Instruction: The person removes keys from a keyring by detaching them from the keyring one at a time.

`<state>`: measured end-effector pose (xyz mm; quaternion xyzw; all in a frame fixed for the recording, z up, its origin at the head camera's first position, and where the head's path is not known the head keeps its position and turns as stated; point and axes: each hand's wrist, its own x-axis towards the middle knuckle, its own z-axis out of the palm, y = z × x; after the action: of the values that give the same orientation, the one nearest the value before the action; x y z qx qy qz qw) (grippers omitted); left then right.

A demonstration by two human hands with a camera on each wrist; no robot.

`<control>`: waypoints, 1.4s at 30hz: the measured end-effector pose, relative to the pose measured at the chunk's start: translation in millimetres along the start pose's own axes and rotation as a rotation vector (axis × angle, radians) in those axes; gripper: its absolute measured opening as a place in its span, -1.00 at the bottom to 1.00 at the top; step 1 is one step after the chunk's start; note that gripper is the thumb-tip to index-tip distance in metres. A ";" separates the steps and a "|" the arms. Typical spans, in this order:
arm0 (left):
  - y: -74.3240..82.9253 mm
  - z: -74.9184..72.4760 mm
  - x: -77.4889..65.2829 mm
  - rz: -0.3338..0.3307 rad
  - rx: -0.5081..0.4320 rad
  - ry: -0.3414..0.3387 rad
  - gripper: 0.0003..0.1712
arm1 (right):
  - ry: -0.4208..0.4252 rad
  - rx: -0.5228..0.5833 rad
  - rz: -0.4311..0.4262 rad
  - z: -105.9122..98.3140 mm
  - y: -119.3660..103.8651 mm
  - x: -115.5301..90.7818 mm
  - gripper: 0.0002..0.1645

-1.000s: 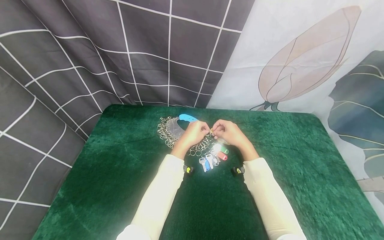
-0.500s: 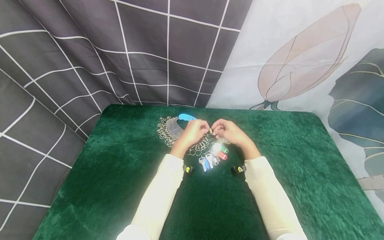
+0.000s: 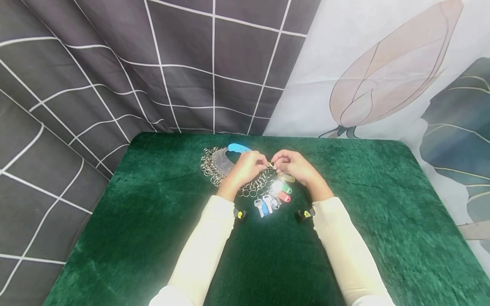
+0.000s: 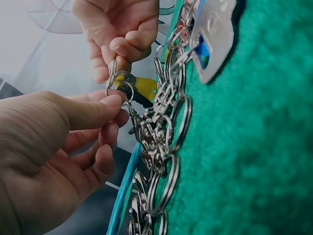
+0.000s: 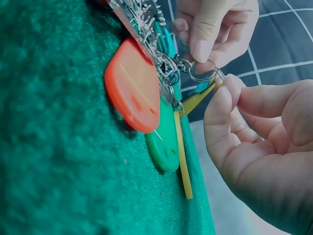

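My left hand (image 3: 246, 166) and right hand (image 3: 296, 168) meet over the bunch of rings in the head view. In the left wrist view, left thumb and fingers pinch a metal key ring (image 4: 128, 90) joined to a small clasp. Right fingertips pinch the edge of a ring, seen at the right hand (image 5: 264, 132) in the right wrist view. Between the hands hangs a yellow-and-dark piece (image 4: 145, 87), perhaps a key; its kind is unclear. Many silver split rings with clasps (image 4: 168, 112) crowd just below the fingers.
A blue curved strip (image 3: 238, 148) and a clear plastic sheet (image 3: 222, 161) lie behind the rings. Red (image 3: 284, 196), green (image 3: 286, 188) and yellow (image 3: 288, 178) tags lie nearer, beside silver keys (image 3: 259, 207) and a blue tag (image 3: 264, 208). Green cloth (image 3: 153, 238) covers the table.
Both hands stay together while their fingers shift slightly. The yellow piece between the fingertips turns and shows less, and more of the yellow tag below the right hand comes into view.
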<state>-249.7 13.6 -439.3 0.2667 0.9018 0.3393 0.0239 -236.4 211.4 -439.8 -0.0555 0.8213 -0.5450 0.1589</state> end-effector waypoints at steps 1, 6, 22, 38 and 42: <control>0.0 -0.1 0.1 0.008 0.012 -0.001 -0.94 | 0.003 0.006 0.003 0.0 0.3 0.3 -0.72; 1.2 -1.9 0.6 0.048 0.059 -0.006 -0.93 | 0.013 0.020 0.020 1.0 -2.0 0.2 -0.72; 3.7 -4.5 0.3 0.038 0.090 -0.022 -0.93 | 0.074 0.227 0.034 7.4 -7.1 -0.3 -0.72; 2.0 -1.5 1.5 -0.049 -0.029 0.031 -0.93 | 0.066 -0.144 0.048 12.1 -14.1 -0.7 -0.83; 3.6 -0.4 1.6 -0.027 -0.034 0.007 -0.90 | 0.059 -0.101 0.051 13.3 -12.5 -2.1 -0.85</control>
<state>-249.5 16.4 -436.5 0.2531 0.8995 0.3549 0.0299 -231.2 195.3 -432.7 -0.0263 0.8532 -0.5002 0.1457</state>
